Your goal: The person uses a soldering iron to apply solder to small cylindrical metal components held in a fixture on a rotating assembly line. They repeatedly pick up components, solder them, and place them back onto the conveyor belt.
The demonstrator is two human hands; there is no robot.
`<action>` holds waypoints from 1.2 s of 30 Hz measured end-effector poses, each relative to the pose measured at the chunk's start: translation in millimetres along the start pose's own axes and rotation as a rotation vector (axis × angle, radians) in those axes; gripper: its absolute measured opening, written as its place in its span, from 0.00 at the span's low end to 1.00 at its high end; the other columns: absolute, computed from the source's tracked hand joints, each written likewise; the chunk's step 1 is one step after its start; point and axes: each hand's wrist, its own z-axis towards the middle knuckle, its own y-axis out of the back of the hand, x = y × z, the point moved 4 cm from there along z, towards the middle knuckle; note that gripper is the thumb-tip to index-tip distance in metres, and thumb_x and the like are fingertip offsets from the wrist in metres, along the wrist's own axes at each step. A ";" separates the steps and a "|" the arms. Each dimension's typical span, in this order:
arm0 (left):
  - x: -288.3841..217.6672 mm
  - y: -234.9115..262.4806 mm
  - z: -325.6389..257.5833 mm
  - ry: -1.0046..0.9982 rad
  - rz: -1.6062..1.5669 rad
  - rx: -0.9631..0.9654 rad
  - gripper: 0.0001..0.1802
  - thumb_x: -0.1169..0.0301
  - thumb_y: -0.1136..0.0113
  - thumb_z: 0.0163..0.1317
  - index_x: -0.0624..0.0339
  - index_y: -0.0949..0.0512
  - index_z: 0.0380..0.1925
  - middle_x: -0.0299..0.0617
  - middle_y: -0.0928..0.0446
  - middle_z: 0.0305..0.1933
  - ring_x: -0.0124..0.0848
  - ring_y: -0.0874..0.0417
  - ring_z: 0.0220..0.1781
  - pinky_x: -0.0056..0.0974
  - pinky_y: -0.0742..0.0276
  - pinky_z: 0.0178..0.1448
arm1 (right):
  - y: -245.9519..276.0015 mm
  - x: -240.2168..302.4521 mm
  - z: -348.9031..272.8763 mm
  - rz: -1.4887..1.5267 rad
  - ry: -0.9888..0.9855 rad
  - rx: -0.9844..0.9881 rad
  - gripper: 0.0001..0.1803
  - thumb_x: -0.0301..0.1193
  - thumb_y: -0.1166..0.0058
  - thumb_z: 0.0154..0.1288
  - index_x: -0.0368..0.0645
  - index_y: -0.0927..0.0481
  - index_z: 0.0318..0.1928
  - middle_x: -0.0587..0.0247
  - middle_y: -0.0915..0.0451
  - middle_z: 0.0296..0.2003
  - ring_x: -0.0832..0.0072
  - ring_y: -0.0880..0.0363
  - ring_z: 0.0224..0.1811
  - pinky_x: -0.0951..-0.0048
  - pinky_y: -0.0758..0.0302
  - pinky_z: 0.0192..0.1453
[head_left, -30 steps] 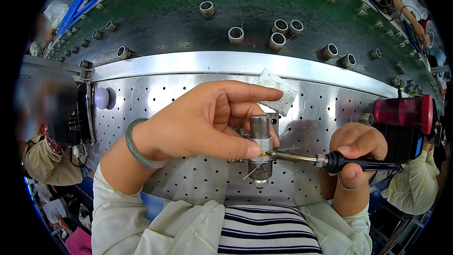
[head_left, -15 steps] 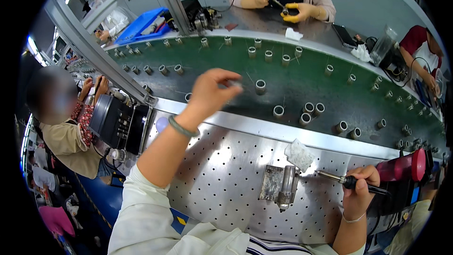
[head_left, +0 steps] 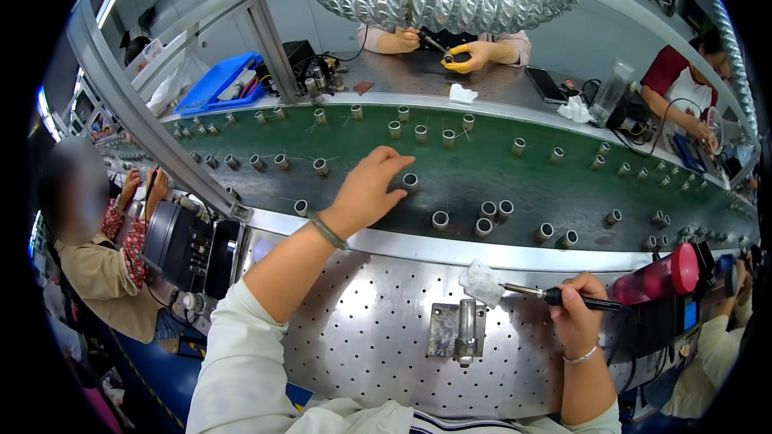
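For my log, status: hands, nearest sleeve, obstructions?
Left hand open at upright metal sleeve on conveyor, contact unclear. Right hand grips soldering iron. Nothing visibly blocking sleeve.

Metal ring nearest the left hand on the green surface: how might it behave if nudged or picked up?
The metal ring would probably feel stiff, as its wall looks like rigid metal. Standing on end beside the left hand, it may tip if nudged. Its round side could then let it roll across the green surface.
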 end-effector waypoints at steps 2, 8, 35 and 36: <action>2.0 -11.3 3.2 -0.059 0.078 -0.077 0.21 0.73 0.34 0.49 0.58 0.22 0.46 0.45 0.26 0.46 0.45 0.25 0.48 0.43 0.28 0.54 | -0.5 -1.3 1.2 0.004 0.001 0.001 0.08 0.26 0.40 0.58 0.38 0.26 0.29 0.58 0.23 0.22 0.79 0.28 0.17 0.82 0.31 0.21; -11.3 -5.2 -4.2 0.011 -0.141 -0.077 0.11 0.73 0.32 0.50 0.60 0.18 0.35 0.38 0.21 0.36 0.31 0.23 0.38 0.33 0.28 0.42 | 5.9 0.5 7.4 -0.055 -0.027 -0.058 0.09 0.26 0.41 0.60 0.40 0.28 0.27 0.60 0.23 0.21 0.80 0.29 0.17 0.82 0.32 0.21; -66.8 -27.8 -103.0 0.484 -0.884 -0.576 0.16 0.64 0.46 0.68 0.64 0.20 0.27 0.28 0.30 0.21 0.15 0.37 0.22 0.21 0.43 0.25 | -3.4 47.2 -14.5 -0.103 0.208 -0.093 0.04 0.20 0.42 0.60 0.34 0.25 0.32 0.61 0.21 0.23 0.83 0.24 0.21 0.84 0.29 0.25; -60.6 -26.5 -104.1 0.468 -0.797 -0.603 0.17 0.63 0.47 0.68 0.63 0.20 0.26 0.28 0.31 0.21 0.14 0.37 0.22 0.21 0.44 0.25 | -4.3 47.5 -14.1 -0.107 0.217 -0.096 0.04 0.20 0.42 0.60 0.34 0.25 0.32 0.61 0.21 0.23 0.83 0.24 0.21 0.84 0.29 0.25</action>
